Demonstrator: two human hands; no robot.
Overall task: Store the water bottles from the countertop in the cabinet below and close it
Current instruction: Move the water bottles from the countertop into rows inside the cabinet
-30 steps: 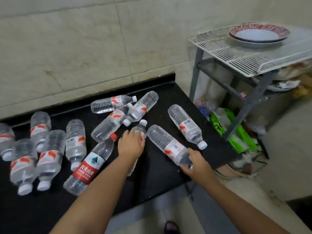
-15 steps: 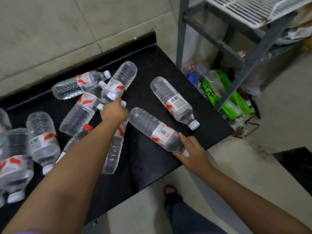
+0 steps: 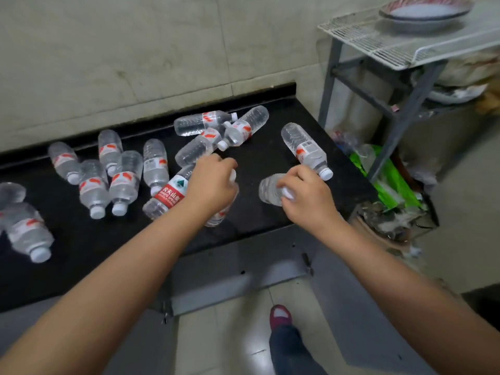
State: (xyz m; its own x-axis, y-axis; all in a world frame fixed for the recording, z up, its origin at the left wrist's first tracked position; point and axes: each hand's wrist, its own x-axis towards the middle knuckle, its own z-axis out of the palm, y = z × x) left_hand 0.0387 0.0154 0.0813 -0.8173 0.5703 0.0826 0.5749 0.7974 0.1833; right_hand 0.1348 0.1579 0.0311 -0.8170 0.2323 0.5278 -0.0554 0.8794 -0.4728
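Several clear water bottles lie scattered on the black countertop (image 3: 270,158). My left hand (image 3: 213,182) grips one bottle (image 3: 220,215) by its capped neck, its body hanging below my fingers. My right hand (image 3: 305,193) grips another bottle (image 3: 267,189) at its cap end, lifted and pointing away from me. A red-labelled bottle (image 3: 169,193) lies just left of my left hand. One more bottle (image 3: 304,148) lies beyond my right hand. Below the counter edge a grey cabinet door (image 3: 238,272) shows; its inside is hidden.
A grey metal rack (image 3: 400,112) with a white wire shelf (image 3: 405,41) and a plate (image 3: 424,12) stands right of the counter. Green bags and clutter (image 3: 389,182) sit on the floor under it. My foot in a red shoe (image 3: 280,315) stands on the tiled floor.
Both hands have closed on bottles and raised them off the counter; the right-hand bottle now points away. The camera has tilted up, showing the rack top again.
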